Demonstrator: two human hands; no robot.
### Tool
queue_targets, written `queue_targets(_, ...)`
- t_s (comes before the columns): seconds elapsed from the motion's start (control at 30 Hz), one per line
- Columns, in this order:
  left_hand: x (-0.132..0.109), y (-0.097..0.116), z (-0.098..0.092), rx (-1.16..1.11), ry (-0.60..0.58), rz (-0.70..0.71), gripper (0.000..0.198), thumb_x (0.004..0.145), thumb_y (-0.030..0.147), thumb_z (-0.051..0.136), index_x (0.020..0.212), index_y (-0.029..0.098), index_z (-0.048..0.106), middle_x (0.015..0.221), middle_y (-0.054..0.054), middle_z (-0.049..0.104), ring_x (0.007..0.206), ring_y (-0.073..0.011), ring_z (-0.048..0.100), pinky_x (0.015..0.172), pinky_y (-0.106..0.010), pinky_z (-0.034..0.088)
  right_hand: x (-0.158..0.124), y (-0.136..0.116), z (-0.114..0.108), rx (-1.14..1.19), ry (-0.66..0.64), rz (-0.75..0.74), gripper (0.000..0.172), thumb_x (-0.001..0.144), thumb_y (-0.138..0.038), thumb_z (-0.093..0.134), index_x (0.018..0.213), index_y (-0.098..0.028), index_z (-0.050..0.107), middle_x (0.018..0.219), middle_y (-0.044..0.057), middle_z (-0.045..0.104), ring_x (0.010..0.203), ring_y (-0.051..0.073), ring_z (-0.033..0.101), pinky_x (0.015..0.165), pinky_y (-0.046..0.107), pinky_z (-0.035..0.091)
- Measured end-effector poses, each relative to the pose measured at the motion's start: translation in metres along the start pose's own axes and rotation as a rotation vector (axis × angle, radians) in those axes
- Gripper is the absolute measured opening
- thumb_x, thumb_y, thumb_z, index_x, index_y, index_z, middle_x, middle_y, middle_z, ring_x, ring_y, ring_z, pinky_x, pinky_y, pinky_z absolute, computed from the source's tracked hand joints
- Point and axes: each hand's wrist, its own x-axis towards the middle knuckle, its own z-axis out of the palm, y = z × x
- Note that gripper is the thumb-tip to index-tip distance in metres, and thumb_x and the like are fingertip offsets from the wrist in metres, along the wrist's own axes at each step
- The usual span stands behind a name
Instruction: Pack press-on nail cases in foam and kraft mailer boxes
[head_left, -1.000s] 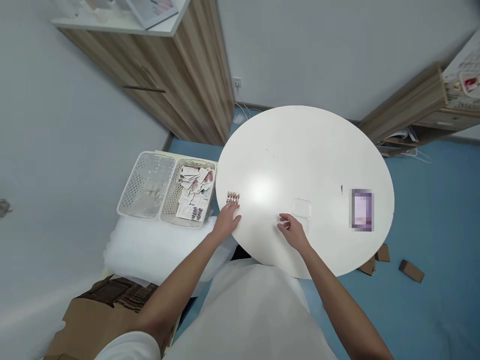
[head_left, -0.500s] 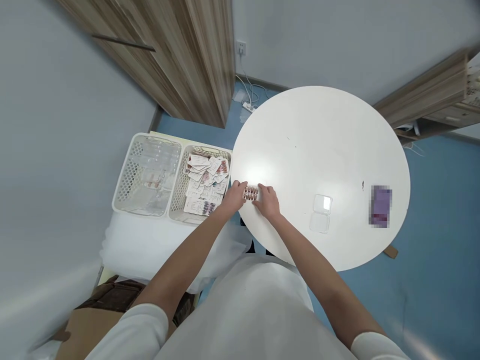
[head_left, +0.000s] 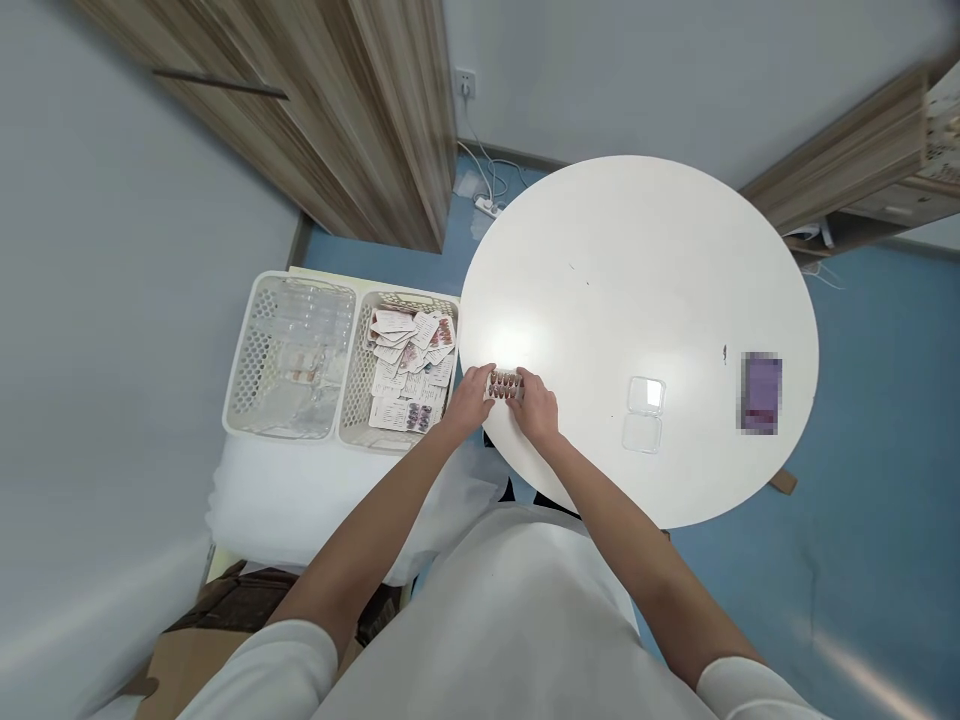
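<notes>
Between both hands is a small card of brown press-on nails, set in two rows, at the near left edge of the round white table. My left hand pinches the card's left end. At its right end, the fingers of my right hand grip it too. A clear plastic case lies opened flat on the table, right of my right hand. Left of my left hand, a white basket holds many nail cards, printed white with nails in several colours.
A second white basket on the far left holds clear plastic cases. A blurred purple object lies at the table's right side. Below the baskets are white wrapping and a cardboard box. A wooden cabinet stands behind.
The view has shifted slightly. Both hands keep hold of the nail card, which shows a little more of its width between them. The case and baskets stay in place.
</notes>
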Motion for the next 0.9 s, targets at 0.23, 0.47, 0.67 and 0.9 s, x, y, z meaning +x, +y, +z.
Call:
queue_targets(0.23,-0.009,0.02,0.011,-0.104,-0.022,0.148,0.063,0.074,0.018,0.053,0.13,0.023,0.025,0.104,-0.005,0.045,0.09,-0.0161,0.049,0.08,-0.03,0.043,-0.024,0.026,-0.031,0.191,-0.012,-0.029,0.059,0.075,-0.022,0.049,0.129,-0.025,0.026,0.106,0.005,0.048,0.079,0.016,0.052,0.073,0.032,0.045)
queue_targets(0.47,-0.008,0.074,0.046,-0.111,-0.067,0.277,0.061,0.073,0.018,0.054,0.128,0.024,0.03,0.102,-0.005,0.047,0.091,-0.0177,0.05,0.08,-0.034,0.044,-0.069,0.077,-0.075,0.207,0.006,-0.044,0.068,0.074,-0.021,0.051,0.133,-0.028,0.018,0.106,0.006,0.045,0.086,0.017,0.051,0.077,0.035,0.046)
queue_targets(0.67,-0.012,0.127,0.089,-0.104,-0.162,0.263,0.061,0.071,0.023,0.058,0.126,0.025,0.034,0.106,-0.006,0.048,0.093,-0.0197,0.05,0.083,-0.037,0.044,-0.101,0.142,-0.106,0.26,-0.005,-0.052,0.065,0.074,-0.021,0.051,0.132,-0.029,0.023,0.104,0.005,0.047,0.09,0.019,0.051,0.081,0.038,0.044)
queue_targets(0.9,-0.004,0.162,0.138,0.045,-0.103,0.244,0.06,0.062,0.03,0.068,0.117,0.026,0.046,0.114,-0.009,0.044,0.109,-0.0273,0.04,0.091,-0.044,0.036,-0.105,0.212,-0.121,0.23,-0.006,-0.079,0.062,0.065,-0.025,0.062,0.122,-0.025,0.039,0.119,0.008,0.039,0.115,0.026,0.034,0.094,0.043,0.034)
